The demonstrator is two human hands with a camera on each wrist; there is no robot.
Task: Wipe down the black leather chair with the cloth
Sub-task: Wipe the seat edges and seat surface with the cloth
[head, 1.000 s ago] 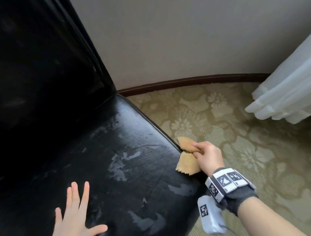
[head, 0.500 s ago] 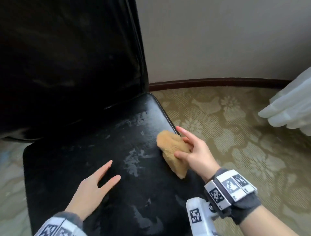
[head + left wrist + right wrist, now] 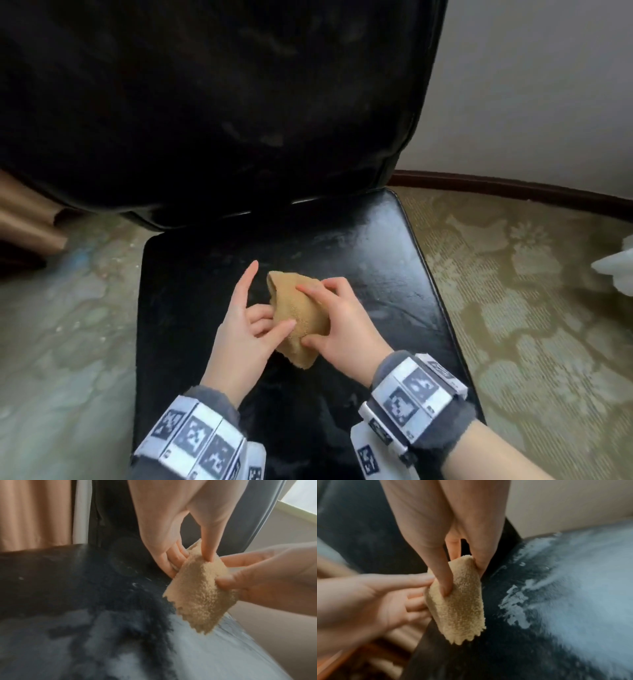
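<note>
The black leather chair fills the head view, its seat (image 3: 376, 274) below a tall backrest (image 3: 222, 102). Both hands hold a folded tan cloth (image 3: 298, 315) just over the middle of the seat. My left hand (image 3: 270, 323) pinches its left side, thumb on top, other fingers behind and forefinger pointing up. My right hand (image 3: 322, 318) grips the right side, fingers over the top and thumb below. The left wrist view shows the cloth (image 3: 200, 591) hanging from the left hand (image 3: 190, 559). In the right wrist view the right hand (image 3: 462, 574) holds the cloth (image 3: 458, 607) above pale smears on the seat (image 3: 556, 588).
Patterned beige carpet (image 3: 513, 308) surrounds the chair. A pale wall with a dark baseboard (image 3: 513, 185) runs behind on the right. White fabric (image 3: 616, 270) shows at the right edge, and brown fabric folds (image 3: 27, 222) at the far left.
My right hand carried the cloth from the seat's right edge to its middle. My left hand lifted off the seat and took hold of the cloth. The head view swung left.
</note>
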